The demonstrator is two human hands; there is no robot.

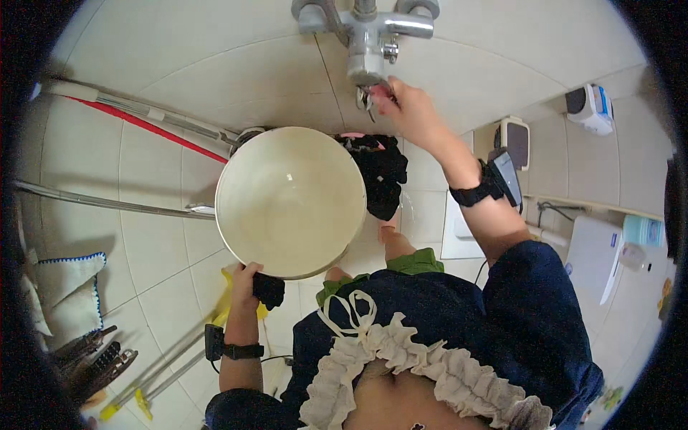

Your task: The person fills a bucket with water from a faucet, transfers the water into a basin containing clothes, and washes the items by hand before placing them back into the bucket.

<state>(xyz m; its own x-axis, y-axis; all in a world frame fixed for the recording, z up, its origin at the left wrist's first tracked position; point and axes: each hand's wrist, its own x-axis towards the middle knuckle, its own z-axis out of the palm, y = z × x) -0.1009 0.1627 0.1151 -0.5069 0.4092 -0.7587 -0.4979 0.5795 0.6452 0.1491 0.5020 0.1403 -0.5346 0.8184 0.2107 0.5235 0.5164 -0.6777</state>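
Basin sits center, just below the wall tap; L hand holds its near rim w/ a cloth, R hand is up at the tap lever. Bundle of clothes lies right of the basin & behind it, hoses run off to the left, folded towel far left.

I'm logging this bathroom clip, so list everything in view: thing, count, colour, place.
basin: 1, cream, centre, held up by its near rim
tap: 1, chrome, on the wall at top
black cloth: 1, black, behind the basin's right edge
hose: 1, red, along the wall at left
towel: 1, white with blue edging, far left
toilet: 1, white, right
left hand: grip on the basin rim together with a dark rag; black wristband
right hand: at the tap's handle; black wrist strap carrying a device
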